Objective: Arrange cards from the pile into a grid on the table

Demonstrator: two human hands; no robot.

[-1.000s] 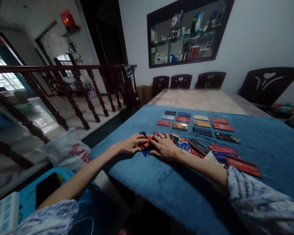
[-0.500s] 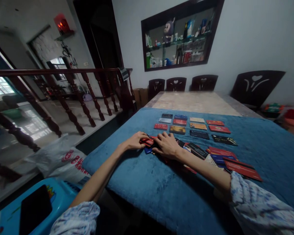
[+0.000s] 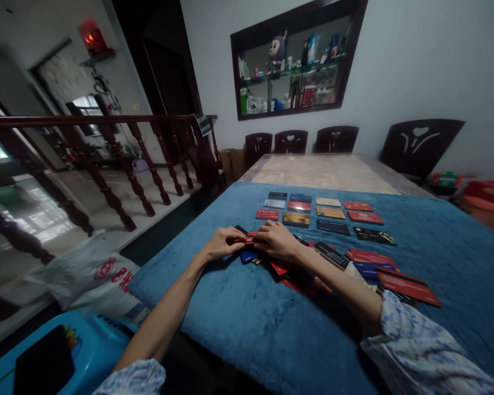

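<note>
Between my two hands is a red card (image 3: 247, 239), or a thin stack of them, pinched at its ends. My left hand (image 3: 223, 244) is closed on the left end. On the right end, my right hand (image 3: 278, 241) is closed too, its fingers bent over the top. A blue card (image 3: 248, 256) lies on the cloth just below them. Loose red, black and blue cards spread to the right, partly under my right forearm, among them a black card (image 3: 332, 254) and a red striped card (image 3: 407, 285).
Beyond my hands, card stacks lie in rows, including a gold one (image 3: 296, 220) and a black one (image 3: 374, 236). A blue cloth (image 3: 230, 307) covers the near table. A blue plastic item (image 3: 94, 340) and a white bag (image 3: 102, 274) stand at the left.
The red card between my hands has been tipped up, so its face shows less. Both hands stay close together; the view has shifted slightly.
</note>
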